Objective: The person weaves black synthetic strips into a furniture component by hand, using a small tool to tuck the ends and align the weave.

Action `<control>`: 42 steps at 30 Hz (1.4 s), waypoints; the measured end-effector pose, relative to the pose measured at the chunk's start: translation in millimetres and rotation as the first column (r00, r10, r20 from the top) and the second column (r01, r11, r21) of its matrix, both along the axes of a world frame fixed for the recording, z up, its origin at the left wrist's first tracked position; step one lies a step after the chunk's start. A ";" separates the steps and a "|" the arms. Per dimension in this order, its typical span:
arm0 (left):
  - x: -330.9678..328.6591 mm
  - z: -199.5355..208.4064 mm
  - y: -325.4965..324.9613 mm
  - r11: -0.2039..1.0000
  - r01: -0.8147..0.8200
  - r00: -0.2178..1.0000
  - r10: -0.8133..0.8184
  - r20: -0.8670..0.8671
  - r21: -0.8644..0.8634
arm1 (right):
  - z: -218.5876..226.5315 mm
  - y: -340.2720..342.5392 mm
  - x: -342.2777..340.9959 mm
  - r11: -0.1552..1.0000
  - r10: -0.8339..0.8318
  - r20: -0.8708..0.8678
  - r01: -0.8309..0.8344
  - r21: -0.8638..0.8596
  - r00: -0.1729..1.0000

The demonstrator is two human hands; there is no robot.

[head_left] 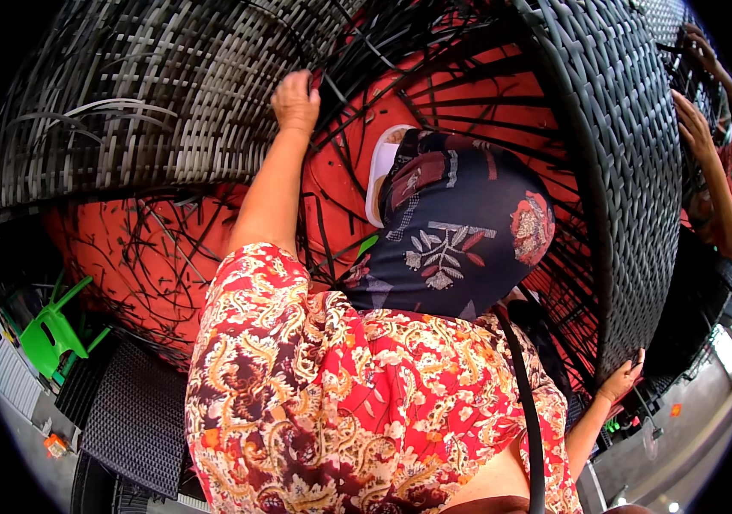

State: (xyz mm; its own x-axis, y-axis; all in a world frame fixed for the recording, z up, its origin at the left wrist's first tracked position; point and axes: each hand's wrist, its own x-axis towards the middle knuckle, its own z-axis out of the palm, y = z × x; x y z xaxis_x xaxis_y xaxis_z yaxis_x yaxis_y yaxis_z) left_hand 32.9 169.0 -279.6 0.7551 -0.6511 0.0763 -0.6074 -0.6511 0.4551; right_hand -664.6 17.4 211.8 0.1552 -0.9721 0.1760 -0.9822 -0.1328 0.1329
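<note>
My left hand [295, 104] is raised beside the edge of a weathered grey-brown wicker piece [203, 94] at the upper left. Its fingers look curled, slightly blurred, and whatever lies in them is hidden among dark strands. To the right curves a dark grey woven wicker panel [627, 171], with long loose black strands [486, 100] fanning out from its inner side. Down at that panel's lower edge, my right hand [621, 380] grips the rim, thumb and fingers around it.
Red floor covering [92, 248] under me is strewn with cut black strips. A green plastic chair [53, 338] and a dark woven piece [134, 415] stand at the lower left. Another person's hand [694, 127] touches the grey panel's far side.
</note>
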 end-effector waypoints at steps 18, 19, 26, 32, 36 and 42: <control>-31.0 -35.7 23.9 0.960 0.125 0.875 0.012 -0.483 0.250 | 13.1 0.2 -6.5 1.000 0.008 -0.024 -0.008 -0.013 1.000; -25.3 -37.9 28.3 0.979 0.069 0.816 0.054 -0.575 0.191 | 12.0 -0.3 -8.5 1.000 0.000 -0.032 -0.001 -0.013 0.999; 17.5 -55.6 52.0 0.945 -0.302 0.128 0.169 -0.977 0.124 | 6.8 -1.5 11.8 1.000 -0.022 0.010 0.022 0.011 1.000; 14.1 17.8 17.2 0.963 -0.269 -0.123 -0.032 -0.992 0.002 | 9.3 4.1 3.6 0.999 -0.027 -0.020 0.028 0.022 0.999; 20.5 -65.3 75.3 0.986 -0.093 0.476 0.169 -0.863 0.142 | 6.2 -5.3 10.4 1.000 -0.009 -0.017 0.009 0.027 1.000; -16.0 -46.4 111.0 0.934 0.123 0.841 0.081 -0.535 0.335 | 6.6 -2.5 0.0 0.998 -0.052 0.022 0.051 0.028 0.998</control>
